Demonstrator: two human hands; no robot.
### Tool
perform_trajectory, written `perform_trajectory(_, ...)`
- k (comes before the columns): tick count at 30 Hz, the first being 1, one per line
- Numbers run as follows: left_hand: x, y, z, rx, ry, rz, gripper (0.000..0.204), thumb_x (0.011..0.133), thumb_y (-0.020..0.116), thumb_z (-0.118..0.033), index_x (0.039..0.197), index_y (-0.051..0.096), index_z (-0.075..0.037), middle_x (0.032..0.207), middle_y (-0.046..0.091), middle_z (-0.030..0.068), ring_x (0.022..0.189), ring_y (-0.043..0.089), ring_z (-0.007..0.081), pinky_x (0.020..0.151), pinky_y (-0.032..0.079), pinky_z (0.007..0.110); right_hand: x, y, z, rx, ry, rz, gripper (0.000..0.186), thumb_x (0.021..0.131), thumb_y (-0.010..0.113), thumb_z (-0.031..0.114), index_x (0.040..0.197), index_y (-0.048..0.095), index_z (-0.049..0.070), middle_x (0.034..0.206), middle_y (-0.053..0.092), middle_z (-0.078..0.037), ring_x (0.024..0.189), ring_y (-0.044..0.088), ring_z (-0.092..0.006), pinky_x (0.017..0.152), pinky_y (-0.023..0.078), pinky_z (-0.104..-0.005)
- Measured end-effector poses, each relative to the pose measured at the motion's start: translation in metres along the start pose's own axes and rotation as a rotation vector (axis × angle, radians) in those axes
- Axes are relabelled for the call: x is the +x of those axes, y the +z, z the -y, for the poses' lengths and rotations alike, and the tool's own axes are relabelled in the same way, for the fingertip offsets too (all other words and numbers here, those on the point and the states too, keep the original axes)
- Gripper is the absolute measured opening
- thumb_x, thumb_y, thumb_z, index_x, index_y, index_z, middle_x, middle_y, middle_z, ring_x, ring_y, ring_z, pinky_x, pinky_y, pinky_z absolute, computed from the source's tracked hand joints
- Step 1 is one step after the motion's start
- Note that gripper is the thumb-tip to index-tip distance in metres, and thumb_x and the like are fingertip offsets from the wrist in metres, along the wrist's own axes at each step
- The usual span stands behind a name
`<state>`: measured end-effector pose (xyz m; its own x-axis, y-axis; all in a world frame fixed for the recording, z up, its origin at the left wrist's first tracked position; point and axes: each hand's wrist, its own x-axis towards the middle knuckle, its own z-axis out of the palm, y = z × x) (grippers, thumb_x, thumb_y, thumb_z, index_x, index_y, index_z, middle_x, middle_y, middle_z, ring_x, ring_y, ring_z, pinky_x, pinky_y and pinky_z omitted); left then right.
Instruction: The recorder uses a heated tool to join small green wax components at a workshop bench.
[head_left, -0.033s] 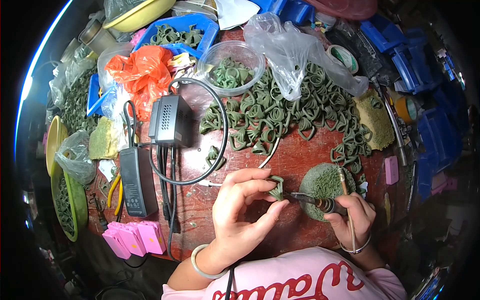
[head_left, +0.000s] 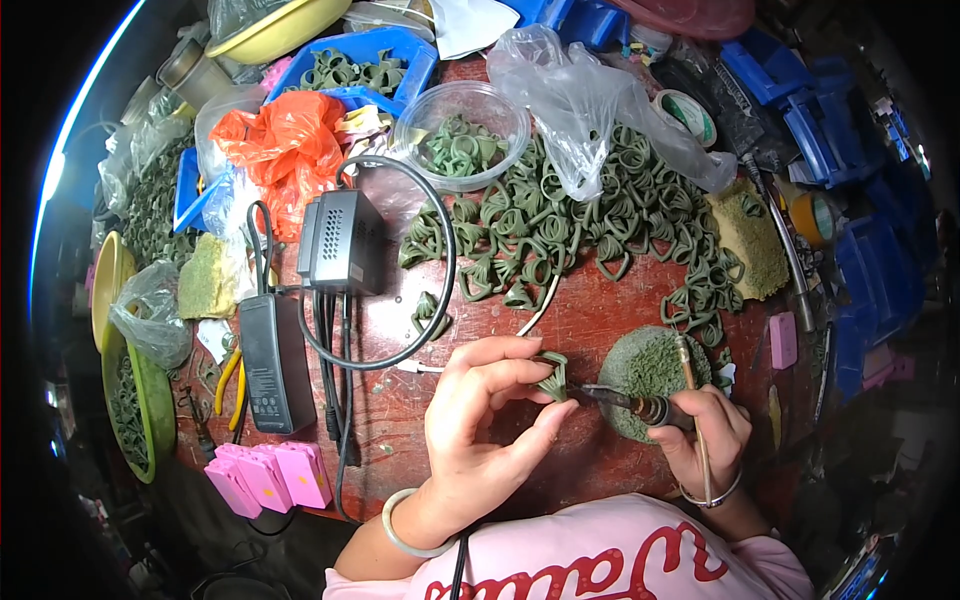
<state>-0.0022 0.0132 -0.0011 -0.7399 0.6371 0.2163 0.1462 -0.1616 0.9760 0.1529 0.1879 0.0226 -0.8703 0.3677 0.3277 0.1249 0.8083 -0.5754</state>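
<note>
My left hand point(head_left: 480, 425) pinches a dark green wax ring point(head_left: 553, 380) between thumb and fingers, above the red worktable. In my right hand point(head_left: 708, 435) is a black pen-like tool point(head_left: 650, 408), its thin metal tip pointing left at the ring's lower edge; whether the tip touches cannot be made out. A slim wooden stick point(head_left: 687, 362) is held upright in the same hand, its far end over a round pad point(head_left: 635, 360) crusted with green crumbs. Beyond my hands lies a wide heap of similar green rings point(head_left: 610, 205). One small cluster point(head_left: 428, 315) sits apart, left of them.
Left of my hands stand a black control box point(head_left: 340, 240) with a looping cable and a black power adapter point(head_left: 275, 365). Pink blocks point(head_left: 270, 478) and yellow-handled pliers point(head_left: 230, 385) lie near the front left. A clear round tub point(head_left: 462, 140) and plastic bag point(head_left: 590, 110) are behind.
</note>
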Motion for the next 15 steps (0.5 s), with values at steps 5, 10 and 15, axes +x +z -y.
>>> perform_trajectory(5, 0.0007, 0.0004, -0.0009, -0.002, 0.006, 0.002, 0.04, 0.075, 0.072, 0.014, 0.111, 0.055, 0.005, 0.125, 0.046, 0.0174, 0.107, 0.058, 0.0201, 0.082, 0.058, 0.026, 0.0001, 0.0005, -0.0001, -0.001, -0.005, -0.006, 0.042, 0.086, 0.072, 0.04, 0.088, 0.058, 0.0, 0.064, 0.05, -0.008, 0.05, 0.051, -0.0224, 0.046, 0.039, -0.0332)
perform_trajectory(10, 0.0004, 0.0007, -0.001, 0.005, -0.001, 0.002, 0.04, 0.075, 0.073, 0.014, 0.109, 0.056, 0.005, 0.125, 0.045, 0.0173, 0.107, 0.058, 0.0202, 0.082, 0.059, 0.027, -0.0001, 0.0012, 0.0006, 0.027, 0.015, -0.033, 0.042, 0.087, 0.07, 0.04, 0.089, 0.058, 0.0, 0.065, 0.051, -0.008, 0.05, 0.051, -0.0223, 0.047, 0.039, -0.0333)
perform_trajectory(15, 0.0009, 0.0002, -0.0014, 0.037, 0.016, 0.008, 0.041, 0.074, 0.073, 0.014, 0.11, 0.056, 0.005, 0.125, 0.046, 0.0173, 0.107, 0.058, 0.0207, 0.083, 0.059, 0.027, -0.0011, 0.0014, -0.0003, 0.035, 0.017, -0.036, 0.042, 0.088, 0.069, 0.04, 0.089, 0.058, 0.0, 0.065, 0.051, -0.008, 0.05, 0.052, -0.0224, 0.047, 0.039, -0.0334)
